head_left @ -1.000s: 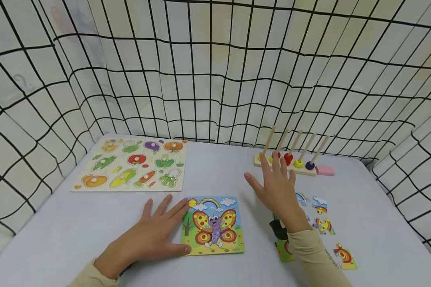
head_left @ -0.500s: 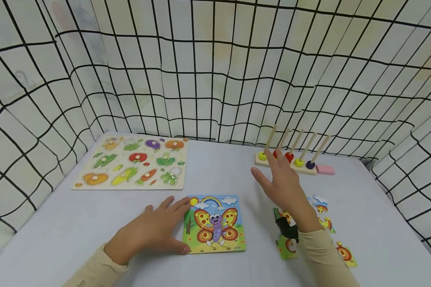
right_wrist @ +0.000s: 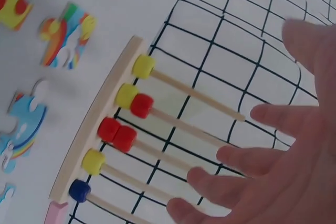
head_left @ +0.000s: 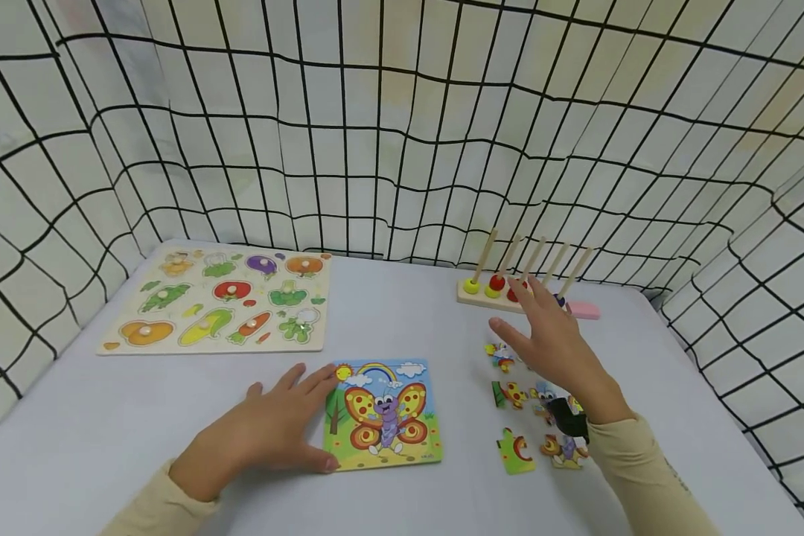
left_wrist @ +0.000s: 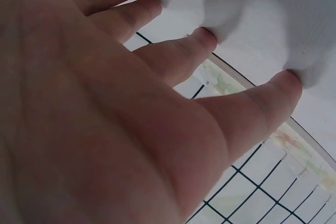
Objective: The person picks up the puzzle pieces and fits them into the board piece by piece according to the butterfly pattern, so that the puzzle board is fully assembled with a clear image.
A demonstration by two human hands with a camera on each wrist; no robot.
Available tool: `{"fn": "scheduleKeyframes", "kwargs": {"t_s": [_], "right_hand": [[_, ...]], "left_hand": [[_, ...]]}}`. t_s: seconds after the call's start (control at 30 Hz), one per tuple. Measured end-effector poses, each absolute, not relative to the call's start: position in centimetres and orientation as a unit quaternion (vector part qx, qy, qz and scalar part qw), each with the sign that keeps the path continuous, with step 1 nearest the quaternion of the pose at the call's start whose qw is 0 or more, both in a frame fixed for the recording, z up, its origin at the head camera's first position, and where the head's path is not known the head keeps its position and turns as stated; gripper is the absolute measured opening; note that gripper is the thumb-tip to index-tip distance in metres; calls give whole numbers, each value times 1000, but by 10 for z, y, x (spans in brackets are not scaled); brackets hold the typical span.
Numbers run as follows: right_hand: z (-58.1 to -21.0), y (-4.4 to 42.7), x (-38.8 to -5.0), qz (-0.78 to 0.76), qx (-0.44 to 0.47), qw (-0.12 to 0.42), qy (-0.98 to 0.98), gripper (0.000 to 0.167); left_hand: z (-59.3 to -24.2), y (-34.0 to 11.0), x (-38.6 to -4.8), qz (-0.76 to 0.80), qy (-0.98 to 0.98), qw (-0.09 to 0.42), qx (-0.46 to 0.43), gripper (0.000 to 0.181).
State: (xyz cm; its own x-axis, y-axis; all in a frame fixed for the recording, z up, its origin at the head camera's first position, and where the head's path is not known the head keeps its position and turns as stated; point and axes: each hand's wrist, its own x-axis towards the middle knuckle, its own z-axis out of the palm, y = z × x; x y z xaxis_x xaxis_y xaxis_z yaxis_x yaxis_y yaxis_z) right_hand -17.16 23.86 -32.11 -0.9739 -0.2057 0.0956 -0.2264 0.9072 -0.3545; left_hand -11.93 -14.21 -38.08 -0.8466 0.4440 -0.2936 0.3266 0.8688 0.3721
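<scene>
In the head view, a square butterfly puzzle picture [head_left: 387,417] lies flat on the white table. My left hand [head_left: 268,424] touches its left edge, thumb and fingers spread. Over the right side hovers my right hand [head_left: 556,342], its fingers extended and holding nothing. Loose jigsaw pieces lie beneath and around it, among them a green corner piece [head_left: 514,452] and a purple butterfly-body piece [head_left: 566,451]; the hand and wrist hide some others. The right wrist view shows a rainbow piece [right_wrist: 68,38] beside a bead-and-peg stand [right_wrist: 97,121], with the right fingers apart from the pegs.
A vegetable knob puzzle board [head_left: 221,298] lies at the back left. At the back right stands the wooden peg stand [head_left: 482,296], with a pink block [head_left: 584,310] at its end. Black netting [head_left: 362,149] encloses the far side and both sides.
My right hand has shifted right relative to the peg stand and pieces, uncovering more jigsaw pieces at its left. The left hand stays at the picture's edge. The head view has turned slightly right.
</scene>
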Motion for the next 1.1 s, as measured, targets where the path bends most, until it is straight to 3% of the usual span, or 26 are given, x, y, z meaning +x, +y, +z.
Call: {"fn": "scheduleKeyframes", "kwargs": {"t_s": [0.13,0.4,0.8,1.1], "right_hand": [[-327,248,-174,179,135,1,-974,84],[-349,266,-190,216,187,-41,-957,67],[-376,275,-211,204,188,-83,-957,36],[-387,279,-217,227,173,-111,-952,32]], "left_hand": [[-380,-143,-119,156,947,186,210,114],[-378,-144,-118,155,946,181,220,112],[-376,-146,-115,166,945,185,211,111],[-378,-144,-114,167,946,183,210,112]]}}
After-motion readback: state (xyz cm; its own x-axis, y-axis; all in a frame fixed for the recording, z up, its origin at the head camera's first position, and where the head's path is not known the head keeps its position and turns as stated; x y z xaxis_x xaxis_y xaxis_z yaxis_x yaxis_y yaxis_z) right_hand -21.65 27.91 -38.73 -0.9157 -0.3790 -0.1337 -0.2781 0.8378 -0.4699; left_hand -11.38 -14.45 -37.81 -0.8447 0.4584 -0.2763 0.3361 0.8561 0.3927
